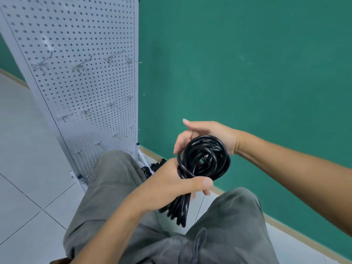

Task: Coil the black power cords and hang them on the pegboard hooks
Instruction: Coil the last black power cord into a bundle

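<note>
Left hand (171,180) is gripping the black power cord coil (202,159) at its waist, fingers curled round. Right hand (205,136), loosely curled, is cupping the loop's far side. Bundle axis running toward the knees; pegboard hooks (82,66) up-left, nearer the left hand.

Your left hand (171,184) hides the middle of the cord bundle (203,159). Those spare cords (154,166) behind your knee (114,168) are mostly covered, and the pegboard (76,54) top's cut off.
</note>
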`<move>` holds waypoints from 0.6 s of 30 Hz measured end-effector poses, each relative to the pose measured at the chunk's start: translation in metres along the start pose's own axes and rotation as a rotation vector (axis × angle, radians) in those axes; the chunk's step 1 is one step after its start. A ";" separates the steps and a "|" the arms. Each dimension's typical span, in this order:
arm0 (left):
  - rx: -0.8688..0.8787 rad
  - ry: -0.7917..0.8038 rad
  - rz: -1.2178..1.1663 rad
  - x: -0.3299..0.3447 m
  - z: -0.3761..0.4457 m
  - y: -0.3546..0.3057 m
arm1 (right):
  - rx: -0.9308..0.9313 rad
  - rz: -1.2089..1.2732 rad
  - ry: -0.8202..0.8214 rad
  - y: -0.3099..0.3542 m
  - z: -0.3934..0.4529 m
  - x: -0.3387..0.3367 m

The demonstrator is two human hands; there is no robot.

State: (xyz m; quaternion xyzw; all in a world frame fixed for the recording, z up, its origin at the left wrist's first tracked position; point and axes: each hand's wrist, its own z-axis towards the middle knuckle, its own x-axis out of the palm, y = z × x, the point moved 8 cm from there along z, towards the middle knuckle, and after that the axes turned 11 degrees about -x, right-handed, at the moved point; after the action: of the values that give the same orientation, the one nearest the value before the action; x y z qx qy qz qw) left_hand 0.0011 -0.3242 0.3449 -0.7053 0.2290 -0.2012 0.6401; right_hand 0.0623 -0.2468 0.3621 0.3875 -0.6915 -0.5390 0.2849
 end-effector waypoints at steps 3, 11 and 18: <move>-0.023 -0.058 -0.143 -0.012 0.003 0.007 | -0.092 0.198 -0.065 -0.008 -0.004 -0.007; 0.005 -0.137 -0.510 -0.028 0.007 0.019 | -0.420 0.232 0.007 -0.028 -0.011 0.008; -0.026 -0.213 -0.632 -0.039 0.011 0.032 | -0.431 0.150 -0.321 -0.042 -0.012 0.011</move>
State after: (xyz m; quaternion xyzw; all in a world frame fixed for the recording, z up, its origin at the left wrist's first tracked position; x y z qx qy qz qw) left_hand -0.0261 -0.2952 0.3124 -0.7665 -0.0668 -0.3118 0.5575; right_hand 0.0759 -0.2678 0.3245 0.1753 -0.6240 -0.7054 0.2867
